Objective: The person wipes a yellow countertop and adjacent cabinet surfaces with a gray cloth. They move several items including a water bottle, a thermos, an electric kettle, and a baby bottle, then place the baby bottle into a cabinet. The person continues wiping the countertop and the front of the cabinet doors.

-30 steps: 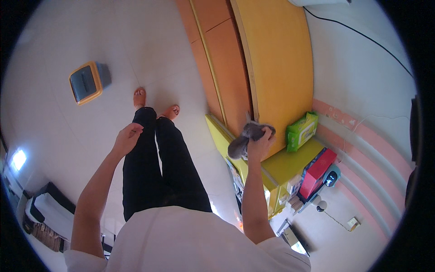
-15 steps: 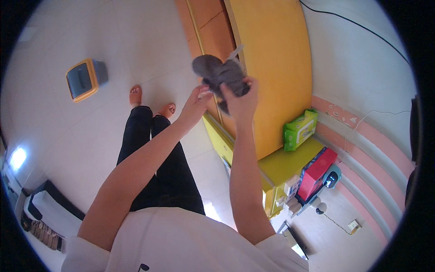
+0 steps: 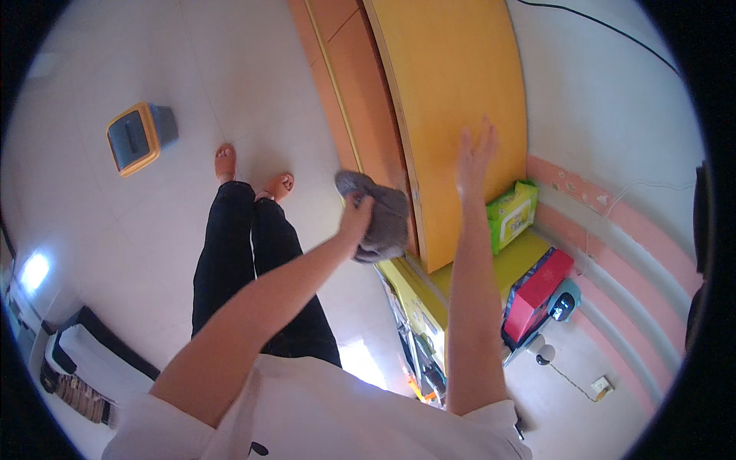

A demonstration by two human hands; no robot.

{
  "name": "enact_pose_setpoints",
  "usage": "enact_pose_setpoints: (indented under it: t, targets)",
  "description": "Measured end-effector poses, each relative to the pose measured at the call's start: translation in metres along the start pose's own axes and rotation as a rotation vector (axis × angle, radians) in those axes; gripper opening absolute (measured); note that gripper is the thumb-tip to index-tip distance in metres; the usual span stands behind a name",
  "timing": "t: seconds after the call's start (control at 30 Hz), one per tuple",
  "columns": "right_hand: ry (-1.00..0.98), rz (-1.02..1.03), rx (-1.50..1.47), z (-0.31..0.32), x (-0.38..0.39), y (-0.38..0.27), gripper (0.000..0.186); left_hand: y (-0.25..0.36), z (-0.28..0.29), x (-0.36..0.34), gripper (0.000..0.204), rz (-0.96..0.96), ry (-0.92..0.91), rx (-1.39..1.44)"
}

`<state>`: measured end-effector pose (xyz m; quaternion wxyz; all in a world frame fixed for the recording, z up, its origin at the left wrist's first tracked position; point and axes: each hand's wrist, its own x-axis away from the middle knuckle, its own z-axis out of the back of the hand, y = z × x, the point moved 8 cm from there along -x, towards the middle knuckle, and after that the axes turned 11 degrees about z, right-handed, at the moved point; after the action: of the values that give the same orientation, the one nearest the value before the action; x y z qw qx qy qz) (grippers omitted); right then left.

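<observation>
In the head view, your hands are well apart, and only one of them has anything in it. Your left hand (image 3: 356, 219) is closed on the grey cloth (image 3: 389, 217), with the thumb and fingers gripping its left edge, nearest your legs. The cloth bunches out to the right of that hand, some of it rising above your fingers and the bulk sagging below them. It hangs in front of the orange front of the cabinet (image 3: 452, 69), so it lies to the left of your right hand (image 3: 477, 159) and lower in the view, with a clear gap between. Your right hand is empty, fingers spread and slightly blurred, over the yellow top of the cabinet; you cannot tell from here whether it touches that surface. Just beside your right forearm, a green soft pack (image 3: 514, 216) stands on the yellow-green ledge (image 3: 512, 264), with a red box (image 3: 543, 285) nearby. Far to your left, well away from both hands, a grey bin (image 3: 165, 125) with an orange rim stands on the floor (image 3: 84, 222).
</observation>
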<state>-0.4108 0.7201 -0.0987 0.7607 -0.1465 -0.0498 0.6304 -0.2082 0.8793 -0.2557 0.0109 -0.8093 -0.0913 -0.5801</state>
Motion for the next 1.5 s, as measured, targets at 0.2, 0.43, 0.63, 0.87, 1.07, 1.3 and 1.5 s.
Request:
enact_pose_setpoints:
  t: [0.2, 0.43, 0.63, 0.87, 1.07, 1.3, 1.5]
  targets:
    - [-0.018, -0.021, 0.323, -0.053, 0.011, -0.006, 0.060, -0.058, -0.064, -0.014, 0.058, 0.053, -0.076, -0.485]
    - [-0.016, -0.030, 0.291, -0.047, 0.007, -0.015, 0.061, 0.067, -0.030, -0.070, 0.049, -0.429, 0.112, -0.200]
    - [0.006, -0.025, 0.284, -0.049, 0.009, -0.010, 0.060, 0.208, -0.017, -0.028, 0.047, -0.769, 0.277, -0.276]
    - [0.024, 0.002, 0.261, -0.047, 0.007, -0.015, 0.060, 0.083, -0.048, -0.025, 0.064, -0.594, 0.000, -0.431]
    - [0.024, 0.018, 0.260, -0.044, 0.007, -0.013, 0.060, -0.025, -0.074, -0.016, 0.075, -0.233, 0.093, -0.785]
    - [0.012, 0.003, 0.285, -0.046, 0.008, -0.013, 0.061, 0.098, -0.043, -0.021, 0.059, -0.630, 0.180, -0.538]
    - [0.015, -0.004, 0.278, -0.049, 0.008, -0.015, 0.061, 0.307, -0.013, -0.002, 0.070, -0.947, 0.512, -0.538]
